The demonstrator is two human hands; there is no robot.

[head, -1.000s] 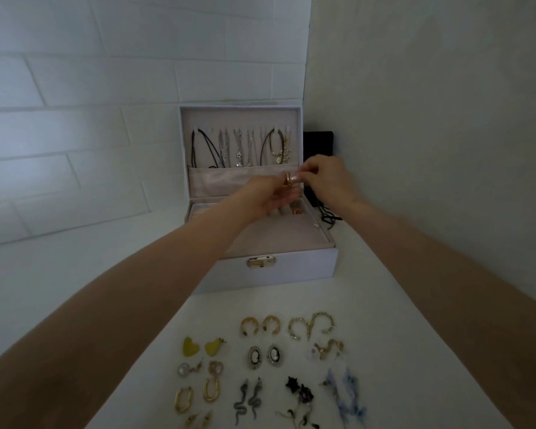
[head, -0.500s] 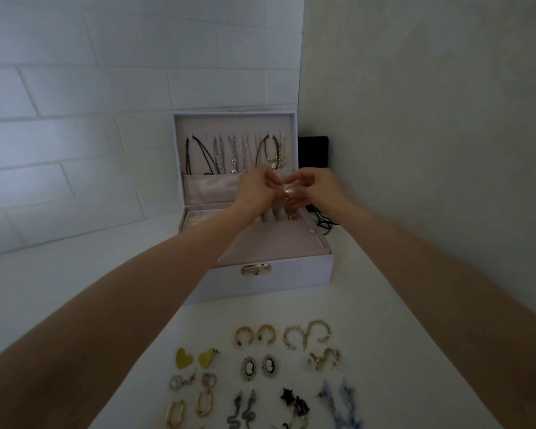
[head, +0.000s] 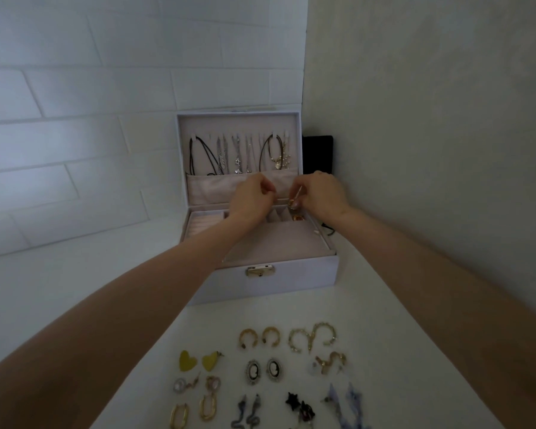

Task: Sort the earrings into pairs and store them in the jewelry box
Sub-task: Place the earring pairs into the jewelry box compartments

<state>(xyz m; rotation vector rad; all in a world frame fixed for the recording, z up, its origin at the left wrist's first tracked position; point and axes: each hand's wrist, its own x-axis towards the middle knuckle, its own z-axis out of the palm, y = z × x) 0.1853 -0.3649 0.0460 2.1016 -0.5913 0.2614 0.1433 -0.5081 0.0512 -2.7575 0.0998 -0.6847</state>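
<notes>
The pale jewelry box (head: pixel 291 275) stands open against the back wall, its lid upright with necklaces (head: pixel 239 154) hanging inside. Both my hands reach over its rear compartments. My right hand (head: pixel 319 195) pinches a small gold earring (head: pixel 292 202) just above the back right compartment, where another gold earring (head: pixel 298 217) lies. My left hand (head: pixel 252 196) hovers beside it, fingers curled with the tips together; I cannot tell whether it holds anything. Several earring pairs lie in rows on the white table in front of the box, among them gold hoops (head: pixel 259 337), yellow hearts (head: pixel 198 361) and oval cameos (head: pixel 262 370).
A brick wall runs behind and to the left, a plain wall close on the right. A black pouch (head: pixel 317 153) with a cord sits behind the box in the corner. The gold latch (head: pixel 260 270) faces me on the box front.
My hands have drawn slightly apart and lowered toward the back right compartment; the gold earring that sat between both hands is now in my right hand alone. The view has tilted down a little.
</notes>
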